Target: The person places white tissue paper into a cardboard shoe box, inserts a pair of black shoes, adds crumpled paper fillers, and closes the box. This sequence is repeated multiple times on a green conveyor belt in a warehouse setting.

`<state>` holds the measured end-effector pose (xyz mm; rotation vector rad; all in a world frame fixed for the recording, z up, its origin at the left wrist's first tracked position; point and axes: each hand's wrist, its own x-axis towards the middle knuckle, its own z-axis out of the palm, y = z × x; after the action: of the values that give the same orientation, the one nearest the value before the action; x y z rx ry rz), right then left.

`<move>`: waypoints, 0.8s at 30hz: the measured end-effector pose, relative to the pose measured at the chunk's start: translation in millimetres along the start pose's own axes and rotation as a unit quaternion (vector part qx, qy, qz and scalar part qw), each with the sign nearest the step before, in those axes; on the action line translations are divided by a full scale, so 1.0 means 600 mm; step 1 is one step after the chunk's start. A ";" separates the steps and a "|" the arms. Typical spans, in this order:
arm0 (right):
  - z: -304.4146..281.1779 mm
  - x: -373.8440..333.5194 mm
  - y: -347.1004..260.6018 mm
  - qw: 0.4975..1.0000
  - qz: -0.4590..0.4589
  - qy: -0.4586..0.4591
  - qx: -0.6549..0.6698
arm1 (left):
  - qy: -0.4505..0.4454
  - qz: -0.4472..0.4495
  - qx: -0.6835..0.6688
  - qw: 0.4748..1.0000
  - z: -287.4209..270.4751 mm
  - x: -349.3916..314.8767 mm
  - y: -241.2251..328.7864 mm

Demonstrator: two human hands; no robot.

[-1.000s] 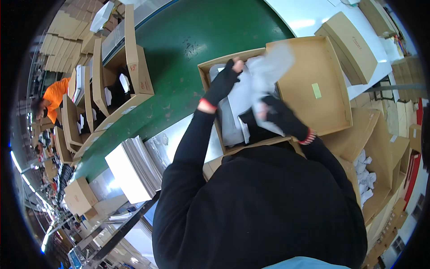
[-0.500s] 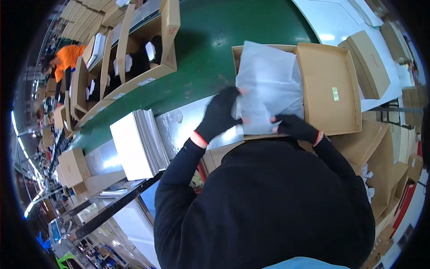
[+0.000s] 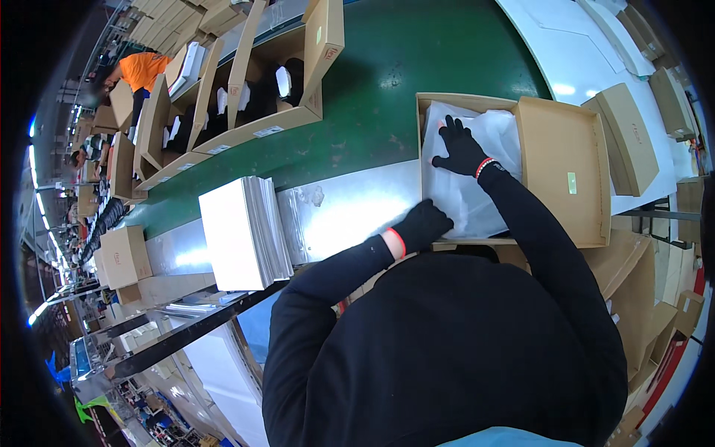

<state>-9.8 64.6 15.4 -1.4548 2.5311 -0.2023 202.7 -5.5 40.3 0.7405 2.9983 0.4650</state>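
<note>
Lining step: your right hand (image 3: 462, 149) lies flat, fingers spread, on the white tissue paper (image 3: 465, 190) inside the open cardboard box (image 3: 562, 175). Your left hand (image 3: 424, 223), curled, presses its near edge; neither grasps anything. Next: smooth the sheet outward from both palms

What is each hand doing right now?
Left hand: closed, pressing the white tissue paper at the box edge.
Right hand: open, fingers spread flat on the paper.

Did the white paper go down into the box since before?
Yes. The white paper, earlier bunched up above the cardboard box, now lies flat inside it, pressed by the left hand and right hand.
</note>
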 end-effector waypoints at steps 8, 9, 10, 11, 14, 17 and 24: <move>-0.141 -0.155 0.193 0.942 0.043 0.334 -0.010 | 0.316 -0.198 -0.201 0.906 -0.077 -0.025 0.014; -0.164 -0.191 0.241 0.918 0.103 0.384 -0.003 | 0.253 -0.300 -0.252 0.885 -0.092 -0.042 0.017; -0.158 -0.247 0.317 0.895 0.164 0.414 -0.015 | 0.184 -0.386 -0.305 0.851 -0.105 -0.056 0.026; -0.146 -0.305 0.381 0.895 0.280 0.341 -0.062 | 0.123 -0.380 -0.329 0.856 -0.054 -0.078 0.020; -0.102 -0.620 0.680 0.892 0.441 -0.058 0.076 | -0.031 -0.317 -0.452 0.833 0.040 -0.020 0.013; -0.145 -0.564 0.665 0.909 0.404 0.097 0.040 | -0.030 -0.274 -0.441 0.854 0.100 0.011 0.026; -0.411 -0.413 0.253 0.946 0.238 0.197 -0.098 | 0.091 -0.301 -0.629 0.711 -0.011 0.113 -0.046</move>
<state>-77.7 358.1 249.1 -0.8710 3.2205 -0.1775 129.5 0.4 41.9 -0.4105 1.9387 2.1382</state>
